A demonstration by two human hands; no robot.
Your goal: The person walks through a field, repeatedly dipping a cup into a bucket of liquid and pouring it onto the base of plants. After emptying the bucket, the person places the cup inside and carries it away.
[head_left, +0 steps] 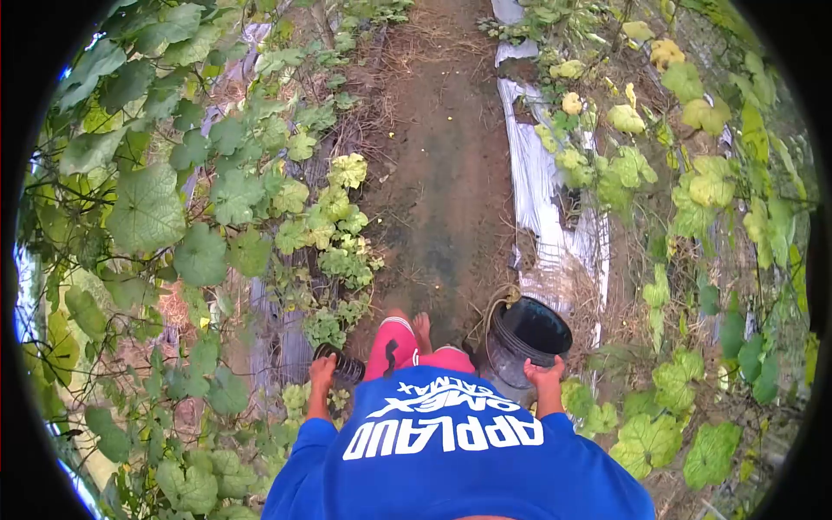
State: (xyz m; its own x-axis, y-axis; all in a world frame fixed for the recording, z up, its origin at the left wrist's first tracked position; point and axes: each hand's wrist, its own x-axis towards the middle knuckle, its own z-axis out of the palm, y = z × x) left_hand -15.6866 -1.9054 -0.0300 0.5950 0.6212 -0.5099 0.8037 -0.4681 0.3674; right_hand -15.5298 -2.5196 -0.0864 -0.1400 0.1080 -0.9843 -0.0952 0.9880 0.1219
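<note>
My left hand [321,373] is closed around a small dark ribbed object [342,365], held low beside my left leg, close to the vine leaves. At my right side my right hand [545,376] grips the near rim of a black bucket [530,336], which hangs just above the ground. A loop of rope [498,305] sits at the bucket's far edge. The bucket's inside looks dark and I cannot tell what it holds. My bare foot [422,328] and red shorts [394,345] show between the two hands, on the dirt path.
A bare dirt path [442,165] runs straight ahead between two rows of climbing vines [217,208]. Silver plastic mulch [542,199] lines the right bed. Yellowing leaves [702,182] hang on the right trellis.
</note>
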